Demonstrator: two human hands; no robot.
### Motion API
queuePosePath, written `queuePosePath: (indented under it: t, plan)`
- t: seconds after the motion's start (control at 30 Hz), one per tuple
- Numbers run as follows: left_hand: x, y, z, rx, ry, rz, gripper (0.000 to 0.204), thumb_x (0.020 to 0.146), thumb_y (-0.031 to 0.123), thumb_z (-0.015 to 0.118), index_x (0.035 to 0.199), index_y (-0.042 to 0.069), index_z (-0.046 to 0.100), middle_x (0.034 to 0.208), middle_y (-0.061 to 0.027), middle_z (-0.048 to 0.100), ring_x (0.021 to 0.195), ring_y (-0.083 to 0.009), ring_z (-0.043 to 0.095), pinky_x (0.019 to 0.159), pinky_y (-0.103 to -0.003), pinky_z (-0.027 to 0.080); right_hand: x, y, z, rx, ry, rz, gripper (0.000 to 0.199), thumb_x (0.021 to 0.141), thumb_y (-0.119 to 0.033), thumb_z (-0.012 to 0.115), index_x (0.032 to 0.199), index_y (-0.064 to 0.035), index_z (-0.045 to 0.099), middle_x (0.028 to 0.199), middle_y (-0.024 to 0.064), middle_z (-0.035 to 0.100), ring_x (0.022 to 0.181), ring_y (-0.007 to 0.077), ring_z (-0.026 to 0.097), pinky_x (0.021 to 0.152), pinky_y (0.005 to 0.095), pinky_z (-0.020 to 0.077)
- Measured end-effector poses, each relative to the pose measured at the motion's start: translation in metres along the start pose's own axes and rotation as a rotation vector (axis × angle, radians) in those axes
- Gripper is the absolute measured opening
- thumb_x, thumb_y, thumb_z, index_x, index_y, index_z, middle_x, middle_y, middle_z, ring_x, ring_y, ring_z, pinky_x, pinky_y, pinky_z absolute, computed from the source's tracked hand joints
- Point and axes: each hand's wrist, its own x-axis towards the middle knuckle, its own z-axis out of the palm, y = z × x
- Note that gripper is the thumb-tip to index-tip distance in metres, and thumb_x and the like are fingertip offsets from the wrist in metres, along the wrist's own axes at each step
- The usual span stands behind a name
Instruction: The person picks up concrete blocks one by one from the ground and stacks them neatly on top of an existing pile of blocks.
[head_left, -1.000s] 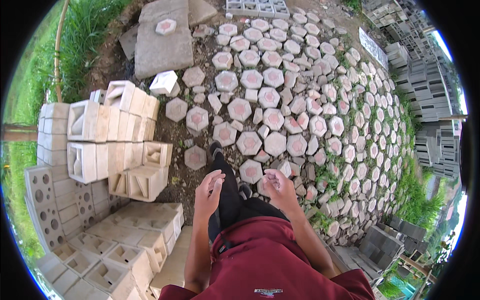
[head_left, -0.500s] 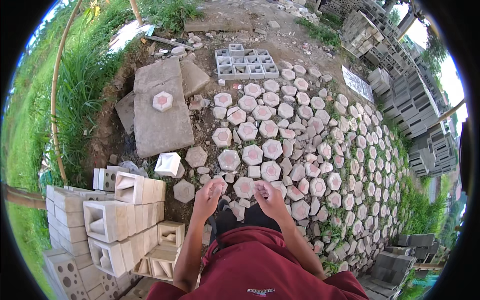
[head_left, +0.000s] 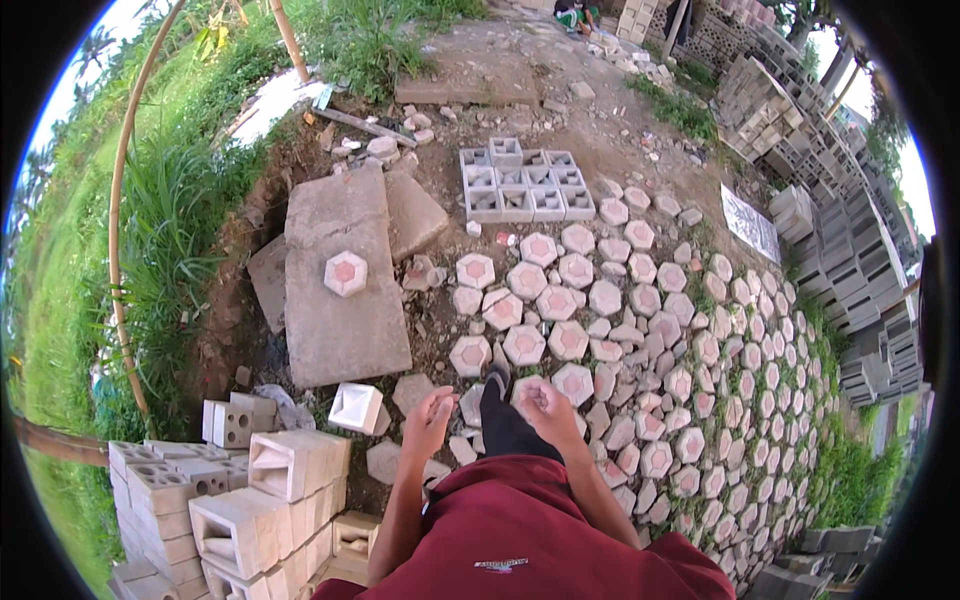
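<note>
My left hand (head_left: 427, 422) and my right hand (head_left: 549, 412) are raised in front of my body, well apart from each other. Both have loosely bent fingers with nothing held in them. Below them, one foot in a dark shoe (head_left: 497, 378) is stepping among hexagonal pavers with reddish centres, such as the paver (head_left: 524, 344) just ahead. Left of my left hand, a white hollow block (head_left: 357, 408) with a recessed face sits on the ground. A single hexagonal paver (head_left: 346, 273) lies on a large concrete slab (head_left: 345, 345) ahead on the left.
Pale hollow blocks (head_left: 300, 467) are stacked at the near left. A group of grey hollow blocks (head_left: 513, 200) stands ahead. Taller block stacks (head_left: 825, 245) line the right. Tall grass (head_left: 165, 210) and a bamboo pole (head_left: 118, 220) border the left. Far off, a person (head_left: 577, 17) is low to the ground.
I have moved forward: the slab, pavers and blocks now appear closer and lower in view. A shoe has come into sight between my hands, which stay raised and empty.
</note>
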Motion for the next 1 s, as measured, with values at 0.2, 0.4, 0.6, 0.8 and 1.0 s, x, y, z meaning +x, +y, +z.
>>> queuePosePath:
  t: [0.2,0.4,0.6,0.8,1.0]
  plan:
    - [0.173,0.066,0.014,0.016,-0.036,0.131,0.031,0.094,0.017,0.052,0.117,-0.005,0.052,0.104,-0.0112,0.064,0.093,-0.0145,0.06,0.083,-0.027,0.047,0.183,-0.048,-0.024,-0.019,-0.063,-0.13,0.029,0.087,-0.019,0.062,0.106,0.0027,0.057,0.088,0.0125,0.066,0.08,0.0163,0.064,0.072,0.028,0.0515]
    - [0.3,0.124,0.029,-0.064,0.039,0.21,0.028,0.093,0.016,0.053,0.114,-0.003,0.055,0.1,-0.0084,0.065,0.092,-0.0114,0.059,0.079,-0.025,0.047,0.308,-0.08,-0.052,-0.125,-0.078,-0.233,0.028,0.086,-0.015,0.062,0.107,0.0017,0.056,0.087,0.0137,0.066,0.081,0.0197,0.066,0.072,0.0301,0.052]
    - [0.366,0.112,0.031,-0.372,-0.003,-0.255,0.03,0.095,0.023,0.049,0.114,0.002,0.057,0.104,-0.0113,0.065,0.095,-0.0186,0.063,0.077,-0.03,0.05,0.358,-0.041,-0.058,-0.064,0.026,-0.045,0.028,0.086,-0.015,0.061,0.107,0.0029,0.057,0.088,0.014,0.066,0.081,0.0198,0.066,0.073,0.0306,0.0516]
    - [0.486,0.125,0.03,-0.407,-0.071,-0.277,0.033,0.094,0.026,0.05,0.113,-0.001,0.056,0.106,-0.0151,0.064,0.095,-0.0229,0.063,0.08,-0.036,0.051,0.474,-0.005,-0.059,0.066,0.149,0.058,0.03,0.086,-0.017,0.061,0.107,0.0038,0.058,0.089,0.0128,0.066,0.081,0.0167,0.064,0.074,0.0288,0.0509]
    - [0.656,0.173,-0.009,-0.467,-0.061,-0.137,0.032,0.094,0.024,0.05,0.112,-0.001,0.057,0.105,-0.015,0.065,0.094,-0.0225,0.064,0.081,-0.035,0.051,0.651,-0.045,-0.017,-0.057,0.072,-0.059,0.032,0.086,-0.022,0.063,0.106,0.0033,0.058,0.09,0.0136,0.066,0.083,0.0167,0.064,0.074,0.0289,0.0512]
